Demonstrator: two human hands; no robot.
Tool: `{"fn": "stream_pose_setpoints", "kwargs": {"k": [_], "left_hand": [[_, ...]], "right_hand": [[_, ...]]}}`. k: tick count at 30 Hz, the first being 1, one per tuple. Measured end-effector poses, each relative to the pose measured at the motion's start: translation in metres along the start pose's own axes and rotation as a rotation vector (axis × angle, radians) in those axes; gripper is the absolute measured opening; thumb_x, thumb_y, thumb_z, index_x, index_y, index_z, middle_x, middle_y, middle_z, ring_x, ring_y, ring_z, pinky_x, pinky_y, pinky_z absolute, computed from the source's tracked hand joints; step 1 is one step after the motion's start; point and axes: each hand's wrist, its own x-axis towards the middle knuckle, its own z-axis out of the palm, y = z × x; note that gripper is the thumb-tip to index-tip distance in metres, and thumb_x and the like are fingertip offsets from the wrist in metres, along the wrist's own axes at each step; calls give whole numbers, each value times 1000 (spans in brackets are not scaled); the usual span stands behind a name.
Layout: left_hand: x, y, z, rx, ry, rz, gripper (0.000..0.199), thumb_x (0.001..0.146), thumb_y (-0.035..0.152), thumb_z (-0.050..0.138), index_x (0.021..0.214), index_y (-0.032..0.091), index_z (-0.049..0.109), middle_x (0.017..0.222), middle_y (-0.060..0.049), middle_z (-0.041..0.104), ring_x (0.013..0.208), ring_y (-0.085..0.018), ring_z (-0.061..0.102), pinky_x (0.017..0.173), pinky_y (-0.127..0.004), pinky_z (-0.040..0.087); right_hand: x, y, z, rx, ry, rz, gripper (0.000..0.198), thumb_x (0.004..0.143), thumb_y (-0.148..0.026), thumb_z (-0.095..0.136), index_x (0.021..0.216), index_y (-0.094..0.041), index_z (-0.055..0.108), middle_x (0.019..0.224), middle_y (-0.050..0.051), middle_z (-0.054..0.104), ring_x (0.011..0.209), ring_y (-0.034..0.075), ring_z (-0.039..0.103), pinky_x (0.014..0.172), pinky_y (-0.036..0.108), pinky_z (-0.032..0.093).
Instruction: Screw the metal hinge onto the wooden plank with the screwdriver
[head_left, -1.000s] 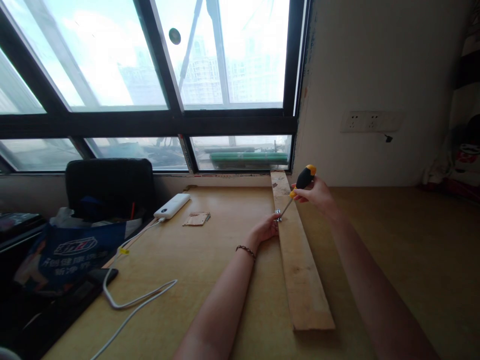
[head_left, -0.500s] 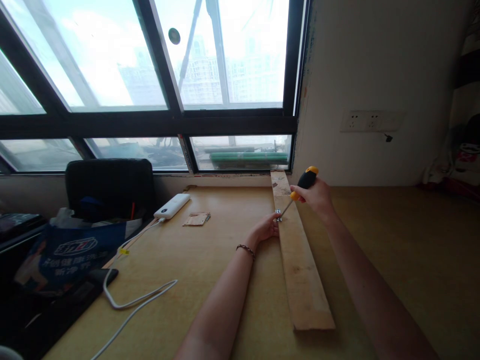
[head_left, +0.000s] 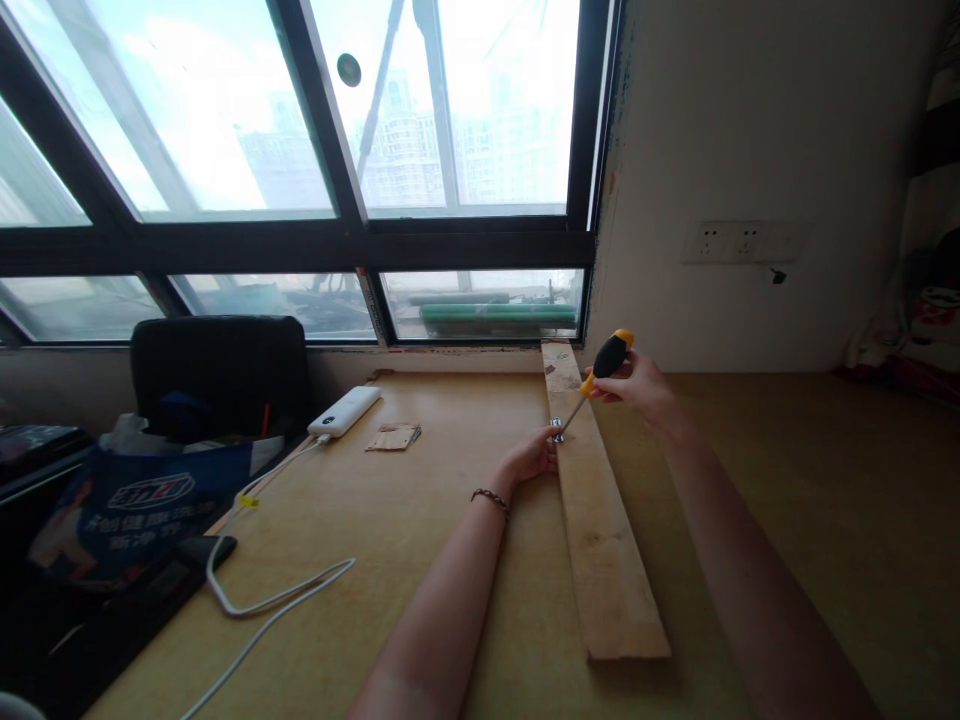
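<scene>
A long wooden board (head_left: 600,540) lies on the table, running from the window side toward me. My right hand (head_left: 637,388) is closed round the black and yellow handle of a screwdriver (head_left: 609,356), which slants down to the left. Its tip meets a small shiny metal fitting (head_left: 556,430) at the board's left edge; the fitting's exact kind is too small to make out. With its thumb, my left hand (head_left: 534,456) presses the fitting against the board, the other fingers partly hidden along the board's side.
On the table's left stand a white power bank (head_left: 345,411) with a white cable (head_left: 262,600) and a small flat brown packet (head_left: 393,437). A black chair (head_left: 219,365) and a blue bag (head_left: 142,510) are beyond the left edge. The window (head_left: 465,120) borders the table's back.
My right hand has shifted its fingers on the screwdriver handle, and the handle has tipped slightly. The left hand, fitting and board look unmoved.
</scene>
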Motion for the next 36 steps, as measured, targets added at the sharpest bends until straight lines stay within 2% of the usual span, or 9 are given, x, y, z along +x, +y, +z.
{"fn": "stream_pose_setpoints", "kwargs": {"k": [2,7,10,15,17,23,28,34,36], "left_hand": [[0,0,0,0,5,1,33,82,38,41,84,10,57,70,-10,66,63,-18,63,67,-31,49],[-1,2,1,5,13,-6,31,82,37,42,84,10,57,68,-9,66,63,-18,63,67,-31,49],[-1,1,0,-5,4,-9,32,82,37,42,84,9,57,68,-10,66,64,-18,63,68,-31,49],[1,-2,-3,-38,13,21,29,80,37,46,82,10,57,69,-9,65,63,-18,62,65,-31,49],[1,-1,-2,-18,33,-11,30,79,39,46,80,11,56,67,-8,64,60,-17,61,64,-31,49],[-2,7,4,106,41,-164,42,75,52,45,77,11,56,66,-7,63,60,-16,61,65,-32,50],[-4,9,1,123,20,-199,43,75,53,45,75,11,56,66,-7,63,62,-17,61,68,-33,50],[-5,9,-1,101,-13,-190,42,77,51,44,76,11,56,65,-7,63,63,-16,61,69,-33,49],[-5,8,-1,90,-20,-178,41,76,51,46,76,11,55,63,-6,62,62,-16,60,67,-32,49]], "right_hand": [[0,0,-1,-7,7,-22,37,54,-16,72,85,-15,51,75,4,66,55,16,64,45,22,51],[6,12,1,-380,240,-139,40,50,-42,74,74,-16,56,63,4,64,54,20,62,41,23,47],[6,15,2,-429,264,-153,40,53,-49,70,72,-16,57,61,5,64,56,21,63,42,24,47],[4,7,1,-293,150,-49,35,50,-40,75,69,-15,57,59,4,63,48,17,61,39,23,48],[4,7,0,-254,127,-36,34,49,-37,76,67,-15,57,57,4,63,47,17,61,38,22,48],[9,17,0,-275,161,-75,33,51,-39,75,64,-14,58,56,4,63,49,18,62,40,23,50],[9,15,0,-226,166,-34,33,49,-36,77,65,-14,58,58,5,63,50,19,62,41,24,52],[-1,0,-3,-24,16,19,30,46,-16,77,70,-13,58,69,4,66,59,18,63,49,26,55],[-2,-2,-2,-12,2,21,30,46,-13,76,71,-12,59,70,4,66,62,19,64,51,27,55]]}}
